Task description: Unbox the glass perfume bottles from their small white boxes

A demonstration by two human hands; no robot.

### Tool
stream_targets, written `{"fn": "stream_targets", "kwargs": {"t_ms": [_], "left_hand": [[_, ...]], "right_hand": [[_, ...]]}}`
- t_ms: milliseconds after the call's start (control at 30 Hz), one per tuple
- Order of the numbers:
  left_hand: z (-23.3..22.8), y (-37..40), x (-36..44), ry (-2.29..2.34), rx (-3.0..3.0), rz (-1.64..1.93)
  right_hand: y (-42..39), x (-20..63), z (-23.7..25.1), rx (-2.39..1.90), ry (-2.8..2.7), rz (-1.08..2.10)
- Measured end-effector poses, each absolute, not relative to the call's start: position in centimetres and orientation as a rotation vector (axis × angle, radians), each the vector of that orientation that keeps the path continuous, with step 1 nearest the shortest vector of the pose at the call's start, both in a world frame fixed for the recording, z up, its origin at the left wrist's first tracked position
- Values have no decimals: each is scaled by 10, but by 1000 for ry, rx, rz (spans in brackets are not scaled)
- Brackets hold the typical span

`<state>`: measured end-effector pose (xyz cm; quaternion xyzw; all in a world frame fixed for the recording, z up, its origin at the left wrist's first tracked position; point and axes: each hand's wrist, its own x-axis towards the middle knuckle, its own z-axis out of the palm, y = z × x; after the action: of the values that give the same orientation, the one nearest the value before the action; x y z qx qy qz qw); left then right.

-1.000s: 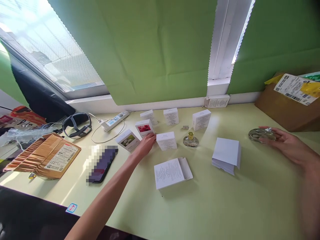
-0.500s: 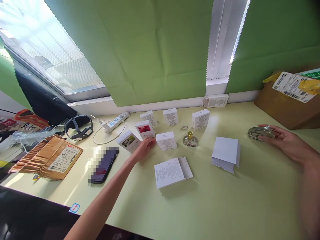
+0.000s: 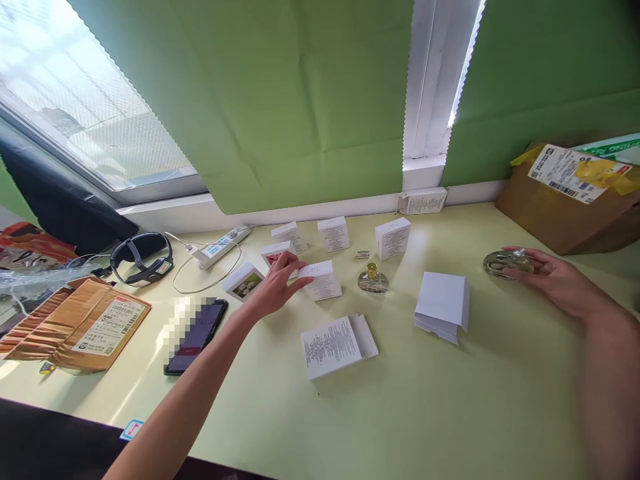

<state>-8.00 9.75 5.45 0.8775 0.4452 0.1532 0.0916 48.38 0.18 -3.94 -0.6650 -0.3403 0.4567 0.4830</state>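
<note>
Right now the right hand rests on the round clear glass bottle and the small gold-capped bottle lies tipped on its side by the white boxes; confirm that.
Not quite. The head view shows the small gold-capped bottle standing upright, not tipped over. The right hand does rest on the round clear glass bottle, and the white boxes are beside it.

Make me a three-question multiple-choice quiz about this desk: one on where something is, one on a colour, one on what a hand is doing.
1. Where does the phone lie?
A. Between the padded brown envelope and the person's left arm
B. On the cardboard box
C. On the window sill

2. What colour is the cap of the small bottle in the middle of the desk?
A. Black
B. Gold
C. Red

3. What is the right hand doing?
A. Lying flat, touching nothing
B. Gripping the phone
C. Touching a round glass bottle

Answers: 1 A, the phone sits between them; 2 B, the cap shines yellow-gold; 3 C, its fingers rest on the bottle.
</note>
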Motion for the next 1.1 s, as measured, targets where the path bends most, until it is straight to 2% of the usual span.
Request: {"fn": "stream_targets", "kwargs": {"t_ms": [300, 433, 533, 667, 800, 900, 1100], "left_hand": [[76, 122, -136, 1593, 2715, 237], [83, 120, -144, 1670, 2676, 137], [90, 108, -140, 1673, 2594, 302], [104, 90, -108, 1479, 2283, 849], [112, 83, -50, 1043, 1974, 1110], [116, 79, -6, 706, 1693, 1203], [119, 55, 38, 366, 1492, 1055]], "right_hand": [[2, 483, -42, -1622, -865, 1105], [4, 485, -35, -1731, -877, 990], [5, 484, -11, -1837, -882, 783], [0, 447, 45, -1900, -1156, 444], [-5, 366, 94, -1634, -1417, 684], [-5, 309, 113, -1534, -1636, 1000], [-1, 270, 122, -1515, -1933, 1158]]}}
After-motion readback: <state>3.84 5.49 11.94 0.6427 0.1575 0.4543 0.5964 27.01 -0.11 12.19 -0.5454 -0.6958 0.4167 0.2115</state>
